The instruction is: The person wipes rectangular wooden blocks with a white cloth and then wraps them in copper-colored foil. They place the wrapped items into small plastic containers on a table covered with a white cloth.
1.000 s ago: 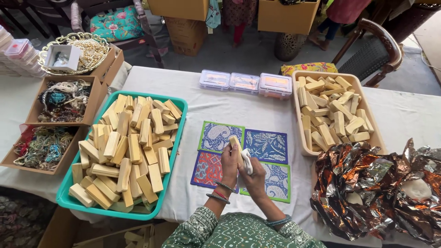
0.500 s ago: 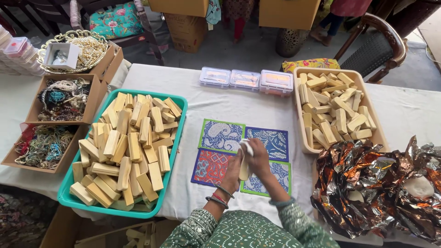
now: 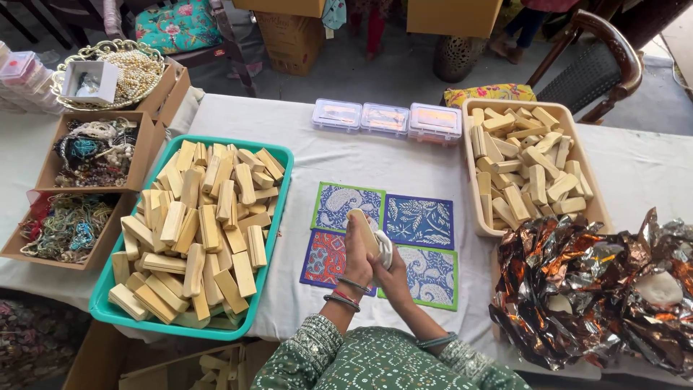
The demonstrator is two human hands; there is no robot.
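Above the four printed paisley-and-leaf mats (image 3: 386,242) at the middle of the white-clothed worktop (image 3: 361,155), the left hand (image 3: 357,249) stood upright with its fingers closed round a pale wooden block (image 3: 364,231), while the right hand (image 3: 393,271) pressed a small white pad or cloth (image 3: 385,249) against the block's side. It looked like a rubbing or wiping step partway through; the next move would call for turning the block to an untreated face. Blocks filled a teal plastic tray (image 3: 278,155) to the left and a beige tray (image 3: 473,108) to the right. What the white pad was, and the right fingertips, stayed hard to make out.
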